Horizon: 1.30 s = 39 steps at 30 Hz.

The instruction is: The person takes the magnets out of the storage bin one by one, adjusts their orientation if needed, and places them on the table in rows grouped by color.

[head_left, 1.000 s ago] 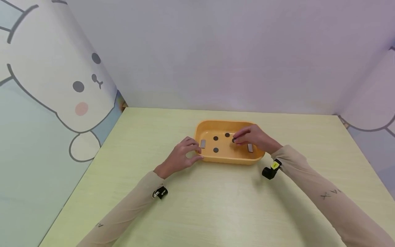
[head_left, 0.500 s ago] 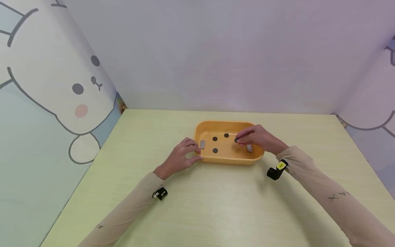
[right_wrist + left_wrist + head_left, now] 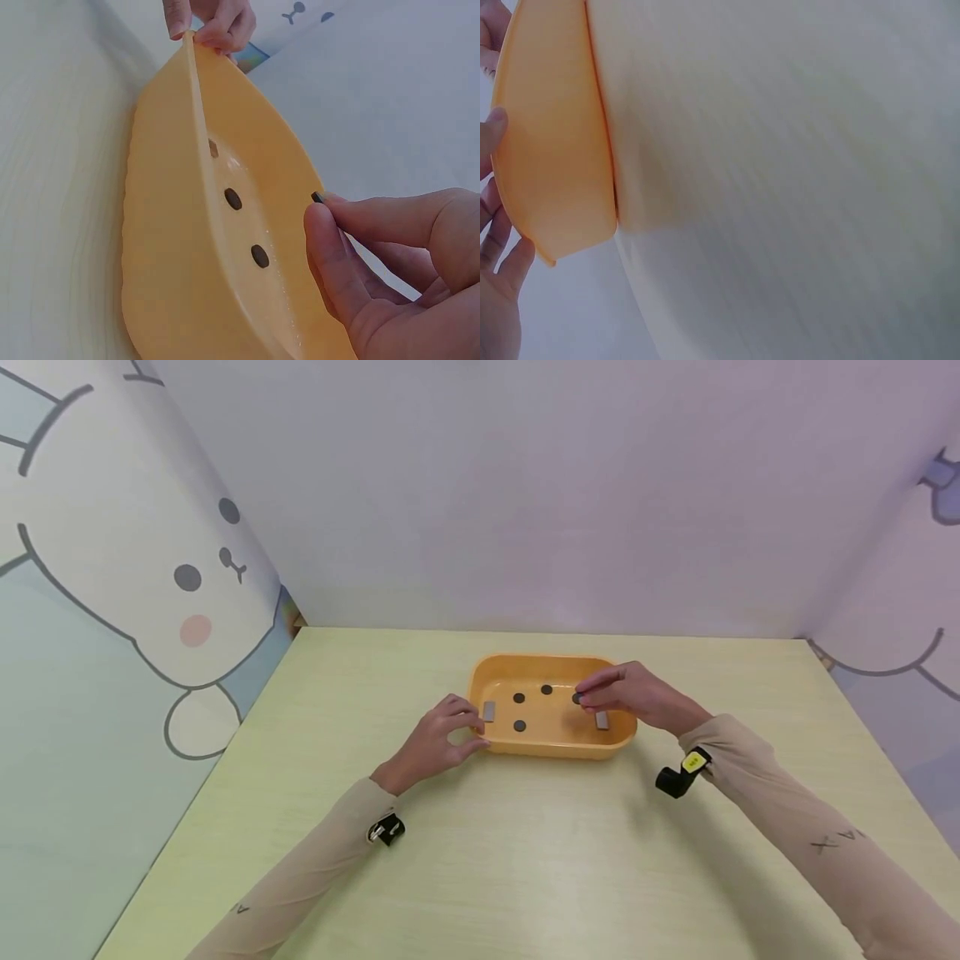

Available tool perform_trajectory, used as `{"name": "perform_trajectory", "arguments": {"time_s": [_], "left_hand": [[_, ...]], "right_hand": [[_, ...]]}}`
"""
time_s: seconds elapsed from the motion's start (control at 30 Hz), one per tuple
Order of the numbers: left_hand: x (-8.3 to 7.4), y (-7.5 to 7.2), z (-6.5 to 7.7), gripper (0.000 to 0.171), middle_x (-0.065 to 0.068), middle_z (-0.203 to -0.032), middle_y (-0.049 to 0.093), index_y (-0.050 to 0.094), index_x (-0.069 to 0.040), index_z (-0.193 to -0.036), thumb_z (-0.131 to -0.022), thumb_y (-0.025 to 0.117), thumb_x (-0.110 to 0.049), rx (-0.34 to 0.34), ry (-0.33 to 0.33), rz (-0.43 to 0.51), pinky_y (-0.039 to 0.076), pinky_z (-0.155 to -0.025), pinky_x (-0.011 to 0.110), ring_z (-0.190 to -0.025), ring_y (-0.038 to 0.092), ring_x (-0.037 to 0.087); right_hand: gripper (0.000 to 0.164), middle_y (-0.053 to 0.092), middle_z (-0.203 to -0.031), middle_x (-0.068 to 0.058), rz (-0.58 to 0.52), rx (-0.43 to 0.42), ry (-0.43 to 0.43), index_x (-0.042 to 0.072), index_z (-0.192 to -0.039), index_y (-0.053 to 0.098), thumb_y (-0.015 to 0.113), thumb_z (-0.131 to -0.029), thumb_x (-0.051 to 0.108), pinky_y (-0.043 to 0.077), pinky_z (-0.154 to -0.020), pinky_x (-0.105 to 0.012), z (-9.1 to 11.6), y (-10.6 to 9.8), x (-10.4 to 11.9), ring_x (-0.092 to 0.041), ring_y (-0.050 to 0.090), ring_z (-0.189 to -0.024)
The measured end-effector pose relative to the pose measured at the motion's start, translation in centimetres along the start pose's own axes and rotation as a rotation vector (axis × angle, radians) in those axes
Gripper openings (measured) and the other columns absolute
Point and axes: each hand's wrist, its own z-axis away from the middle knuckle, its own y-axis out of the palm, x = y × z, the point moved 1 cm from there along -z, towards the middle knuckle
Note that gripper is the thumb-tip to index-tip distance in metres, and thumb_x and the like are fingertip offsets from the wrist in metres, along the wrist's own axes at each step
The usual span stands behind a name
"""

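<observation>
An orange plastic tray [image 3: 558, 749] with raised walls stands on the table in the head view. My left hand [image 3: 442, 735] grips its left end at the front corner; the right wrist view shows the thumb and fingers of that hand [image 3: 221, 26] pinching the rim. Over the tray's right side, my right hand [image 3: 630, 695] pinches a small dark disc [image 3: 318, 198] between thumb and fingertip. Three similar discs lie on the tray floor: a front disc [image 3: 520, 726], a left disc [image 3: 519, 698] and a back disc [image 3: 547, 690].
Inside the tray are two small grey rectangular pieces, a left one [image 3: 489, 711] and a right one [image 3: 602, 720]. The pale yellow table [image 3: 510, 860] extends around the tray. A plain wall [image 3: 540, 510] rises behind it, with a cartoon-printed wall [image 3: 150, 543] at left.
My right hand has shifted slightly to the right with the pinched disc in it. The left hand keeps its hold on the tray, and the discs on the floor stay put.
</observation>
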Motion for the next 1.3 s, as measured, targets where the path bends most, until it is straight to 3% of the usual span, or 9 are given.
{"name": "perform_trajectory", "arguments": {"time_s": [0.3, 0.5, 0.7, 1.03, 1.3], "left_hand": [[0.1, 0.1, 0.0, 0.017, -0.001, -0.092, 0.061, 0.068, -0.01, -0.081, -0.075, 0.081, -0.018, -0.007, -0.005, 0.015, 0.047, -0.082, 0.032, -0.095, 0.052, 0.015], [0.0, 0.0, 0.0, 0.016, -0.001, -0.092, 0.061, 0.068, -0.01, -0.081, -0.075, 0.081, -0.017, -0.002, -0.013, 0.019, 0.047, -0.082, 0.033, -0.095, 0.052, 0.015], [0.0, 0.1, 0.1, 0.016, -0.001, -0.092, 0.06, 0.068, -0.01, -0.081, -0.076, 0.08, -0.019, -0.006, -0.016, 0.013, 0.047, -0.082, 0.033, -0.095, 0.052, 0.016], [0.2, 0.2, 0.1, 0.016, -0.001, -0.092, 0.061, 0.068, -0.011, -0.081, -0.076, 0.081, -0.019, -0.016, -0.007, 0.015, 0.047, -0.081, 0.033, -0.095, 0.052, 0.015], [0.2, 0.2, 0.2, 0.017, -0.001, -0.092, 0.061, 0.068, -0.01, -0.081, -0.076, 0.081, -0.021, -0.019, -0.001, 0.004, 0.047, -0.081, 0.033, -0.095, 0.053, 0.016]], "right_hand": [[0.034, 0.066, -0.107, -0.012, -0.055, 0.013, 0.011, -0.012, -0.118, 0.057, 0.065, -0.089, 0.004, 0.037, -0.098, -0.051, 0.8, -0.4, 0.3, -0.021, 0.067, -0.092], [0.035, 0.066, -0.109, -0.011, -0.048, 0.013, 0.013, -0.011, -0.119, 0.057, 0.064, -0.089, 0.004, 0.042, -0.095, -0.045, 1.2, -0.8, 0.4, -0.02, 0.066, -0.095], [0.034, 0.068, -0.105, -0.01, -0.063, 0.008, 0.006, -0.012, -0.118, 0.057, 0.064, -0.088, 0.002, 0.039, -0.097, -0.05, 1.6, -1.2, 0.4, -0.02, 0.066, -0.095], [0.038, 0.067, -0.104, -0.009, -0.091, 0.004, 0.024, -0.016, -0.122, 0.051, 0.062, -0.089, 0.0, 0.04, -0.096, -0.046, 2.1, -2.1, 0.4, -0.024, 0.065, -0.099], [0.036, 0.067, -0.105, -0.009, -0.107, 0.005, 0.019, -0.013, -0.121, 0.054, 0.063, -0.089, 0.002, 0.045, -0.092, -0.041, 2.4, -2.7, 0.2, -0.018, 0.066, -0.095]]}}
